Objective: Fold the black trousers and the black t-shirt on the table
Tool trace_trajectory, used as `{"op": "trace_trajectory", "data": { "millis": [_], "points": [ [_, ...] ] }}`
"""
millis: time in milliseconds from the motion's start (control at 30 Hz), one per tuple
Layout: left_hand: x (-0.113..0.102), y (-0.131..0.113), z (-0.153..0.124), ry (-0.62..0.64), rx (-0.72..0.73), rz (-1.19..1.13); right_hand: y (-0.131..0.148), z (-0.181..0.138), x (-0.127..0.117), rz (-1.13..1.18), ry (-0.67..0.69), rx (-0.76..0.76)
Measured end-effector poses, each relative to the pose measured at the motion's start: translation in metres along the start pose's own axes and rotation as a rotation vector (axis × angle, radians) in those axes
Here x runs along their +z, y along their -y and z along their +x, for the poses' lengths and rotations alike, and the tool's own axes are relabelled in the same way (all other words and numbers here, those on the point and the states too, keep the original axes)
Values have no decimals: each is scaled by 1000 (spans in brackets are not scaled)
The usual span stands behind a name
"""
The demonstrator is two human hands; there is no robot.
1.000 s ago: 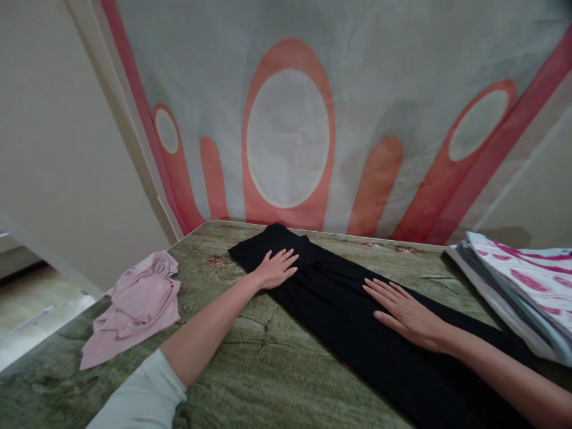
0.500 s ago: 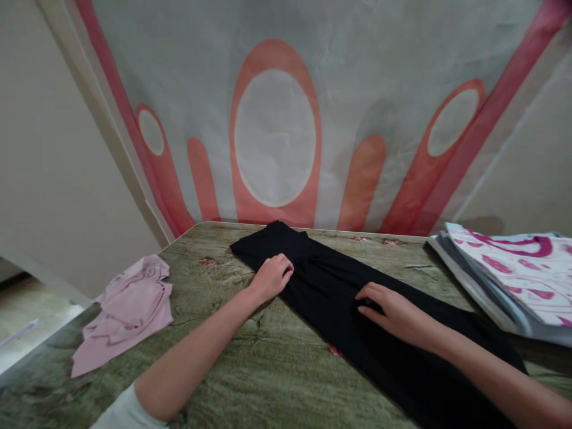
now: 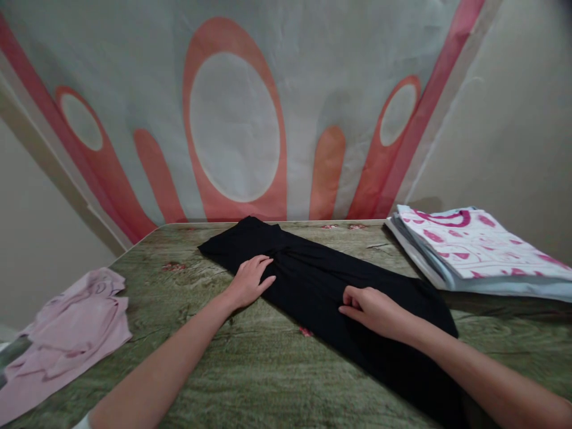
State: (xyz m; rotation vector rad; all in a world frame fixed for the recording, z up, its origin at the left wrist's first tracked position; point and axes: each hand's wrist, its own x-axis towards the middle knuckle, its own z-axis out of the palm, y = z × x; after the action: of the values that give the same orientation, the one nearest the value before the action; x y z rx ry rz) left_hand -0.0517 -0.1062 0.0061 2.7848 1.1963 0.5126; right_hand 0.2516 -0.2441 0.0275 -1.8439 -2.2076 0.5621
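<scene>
A long black garment [image 3: 313,280] lies folded lengthwise across the green patterned table [image 3: 250,369], running from the far middle to the near right. My left hand [image 3: 249,279] rests on its near edge towards the far end, fingers together and lying fairly flat. My right hand [image 3: 370,310] sits on the middle of the garment with its fingers curled and pinching the black cloth.
A crumpled pink garment [image 3: 67,333] lies at the table's left edge. A stack of folded clothes [image 3: 469,247], topped by a white piece with magenta marks, sits at the far right. A cloth with red and orange shapes [image 3: 232,119] hangs behind the table.
Both hands lay flat and spread on the black garment; the right hand has since curled into a pinch on the cloth. My view has swung to the right.
</scene>
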Motion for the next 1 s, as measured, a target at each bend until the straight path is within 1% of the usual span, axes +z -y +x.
{"op": "trace_trajectory", "data": {
  "millis": [167, 233, 267, 300, 367, 433, 500, 567, 667, 767, 833, 933, 1000],
  "points": [
    [5, 7, 2, 84, 28, 110, -18, -24, -11, 49, 21, 5],
    [7, 9, 2, 102, 32, 140, -31, -28, -19, 65, 16, 14],
    [7, 10, 2, 108, 36, 152, -39, -29, -23, 62, -12, 21],
    [8, 10, 3, 114, 38, 162, -49, -28, -27, 49, -65, 29],
    [7, 12, 3, 126, 36, 176, -71, -23, -33, -19, -226, 39],
    [5, 16, 3, 140, 24, 185, -93, -17, -33, -120, -370, 31],
    [2, 22, 2, 156, -2, 191, -110, -12, -28, -197, -420, 18],
    [-1, 31, 1, 175, -34, 194, -122, -10, -22, -236, -414, 20],
    [-5, 46, -2, 211, -81, 194, -130, -8, -15, -231, -420, 64],
    [-7, 60, -5, 238, -124, 192, -135, -7, -17, -152, -416, 119],
    [-9, 66, -7, 253, -145, 186, -138, -7, -21, -63, -371, 163],
    [-10, 65, -8, 255, -160, 173, -142, -6, -27, 71, -285, 202],
    [-12, 52, -8, 224, -147, 159, -142, -6, -30, 141, -266, 191]
  ]
}}
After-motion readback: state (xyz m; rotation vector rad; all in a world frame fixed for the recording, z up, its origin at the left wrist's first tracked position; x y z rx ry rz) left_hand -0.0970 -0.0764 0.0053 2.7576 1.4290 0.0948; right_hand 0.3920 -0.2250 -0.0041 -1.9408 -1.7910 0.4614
